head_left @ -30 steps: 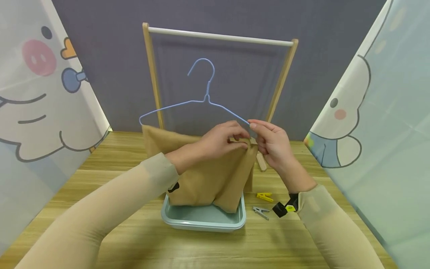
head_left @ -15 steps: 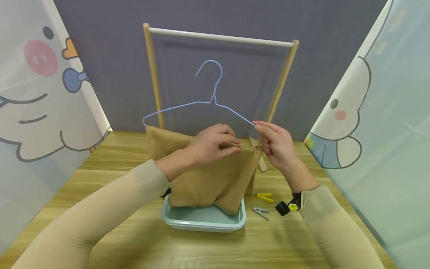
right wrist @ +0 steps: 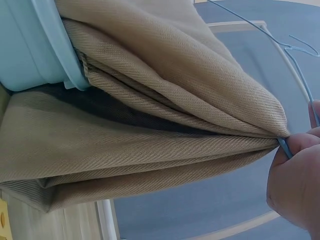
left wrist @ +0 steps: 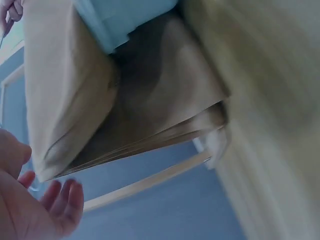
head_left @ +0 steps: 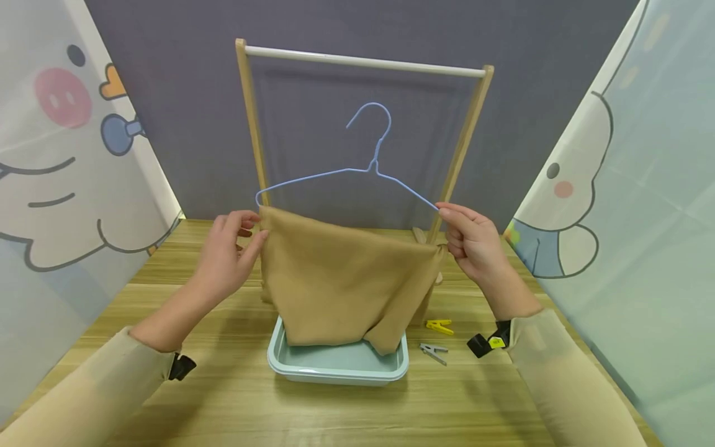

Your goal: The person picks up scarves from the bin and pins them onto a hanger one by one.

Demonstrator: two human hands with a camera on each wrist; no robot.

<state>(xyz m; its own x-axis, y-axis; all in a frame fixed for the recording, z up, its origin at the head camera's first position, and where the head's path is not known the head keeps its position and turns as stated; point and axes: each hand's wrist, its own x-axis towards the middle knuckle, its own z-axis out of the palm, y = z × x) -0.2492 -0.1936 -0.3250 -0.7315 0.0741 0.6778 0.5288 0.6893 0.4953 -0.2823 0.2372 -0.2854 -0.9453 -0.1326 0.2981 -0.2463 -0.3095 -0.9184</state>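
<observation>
Brown cloth draped over blue wire hanger, clamped in right hand's grip; left hand's grip held apart near cloth corner.

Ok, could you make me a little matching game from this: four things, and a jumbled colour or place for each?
1. Hanger
2. Cloth
3. Tub
4. Rod

A. White, at the top of the rack
B. Pale blue-green, on the table
C. Blue wire, pinched by the right hand
D. Tan, hanging in folds

Pairs: 1-C, 2-D, 3-B, 4-A
</observation>
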